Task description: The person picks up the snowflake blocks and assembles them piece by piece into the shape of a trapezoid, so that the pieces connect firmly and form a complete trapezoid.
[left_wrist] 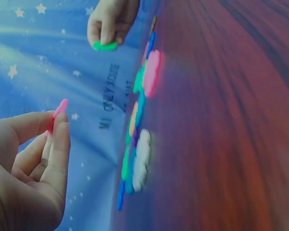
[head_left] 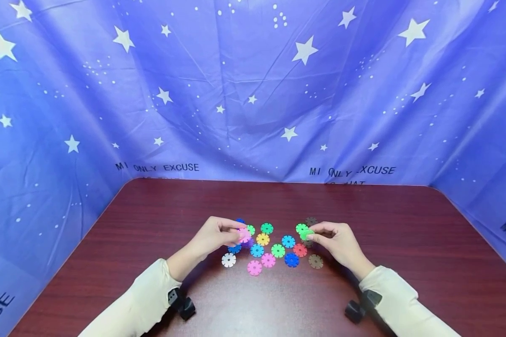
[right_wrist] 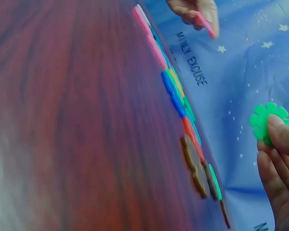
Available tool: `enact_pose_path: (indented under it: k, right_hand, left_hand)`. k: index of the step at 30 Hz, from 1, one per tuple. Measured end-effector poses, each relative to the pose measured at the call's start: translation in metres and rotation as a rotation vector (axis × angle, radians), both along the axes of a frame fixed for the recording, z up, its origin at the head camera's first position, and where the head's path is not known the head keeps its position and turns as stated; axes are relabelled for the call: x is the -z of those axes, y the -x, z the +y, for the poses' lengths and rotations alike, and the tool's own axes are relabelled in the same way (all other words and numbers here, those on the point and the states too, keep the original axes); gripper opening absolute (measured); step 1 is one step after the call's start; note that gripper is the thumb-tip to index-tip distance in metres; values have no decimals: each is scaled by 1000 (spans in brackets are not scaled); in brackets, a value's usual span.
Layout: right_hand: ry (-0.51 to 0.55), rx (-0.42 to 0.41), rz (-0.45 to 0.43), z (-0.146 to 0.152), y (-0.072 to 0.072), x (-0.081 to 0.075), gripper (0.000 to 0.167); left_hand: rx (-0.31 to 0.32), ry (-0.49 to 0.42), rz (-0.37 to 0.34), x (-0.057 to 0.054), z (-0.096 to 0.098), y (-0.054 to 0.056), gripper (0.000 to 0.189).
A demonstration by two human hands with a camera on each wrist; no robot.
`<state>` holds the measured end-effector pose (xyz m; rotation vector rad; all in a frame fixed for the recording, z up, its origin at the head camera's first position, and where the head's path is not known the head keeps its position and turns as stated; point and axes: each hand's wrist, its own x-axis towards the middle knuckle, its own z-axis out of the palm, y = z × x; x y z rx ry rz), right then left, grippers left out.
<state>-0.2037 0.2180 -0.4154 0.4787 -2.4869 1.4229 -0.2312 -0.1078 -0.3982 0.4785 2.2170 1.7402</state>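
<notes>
My left hand point(head_left: 214, 236) pinches a pink notched disc point(head_left: 244, 235) between thumb and fingertips, raised over the left side of the spread discs. In the left wrist view that pink disc point(left_wrist: 60, 109) is seen nearly edge-on. A green notched disc point(head_left: 306, 234) is pinched by my right hand point(head_left: 339, 241) above the right side of the spread. The right wrist view shows this green disc point(right_wrist: 269, 122) flat-on, with the thumb across it. The two held discs are well apart. Between the hands lie a yellow disc point(head_left: 263, 239), a light blue disc point(head_left: 288, 241) and a green disc point(head_left: 278, 251).
More notched discs lie flat on the dark red wooden table point(head_left: 253, 299): a white disc point(head_left: 229, 260), a pink disc point(head_left: 254, 268), a dark blue disc point(head_left: 292, 260), a red disc point(head_left: 300, 250) and a brown disc point(head_left: 315, 261). A blue star-patterned curtain point(head_left: 253, 70) hangs behind.
</notes>
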Motion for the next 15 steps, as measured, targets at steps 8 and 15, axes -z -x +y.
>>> enact_pose_path:
  k: [8, 15]
  right_hand:
    - [57, 14, -20, -24, -17, -29, 12]
    - [140, -21, -47, -36, -23, -40, 11]
  left_hand:
    - [11, -66, -20, -9, 32, -7, 29]
    - [12, -149, -125, -10, 51, -8, 29]
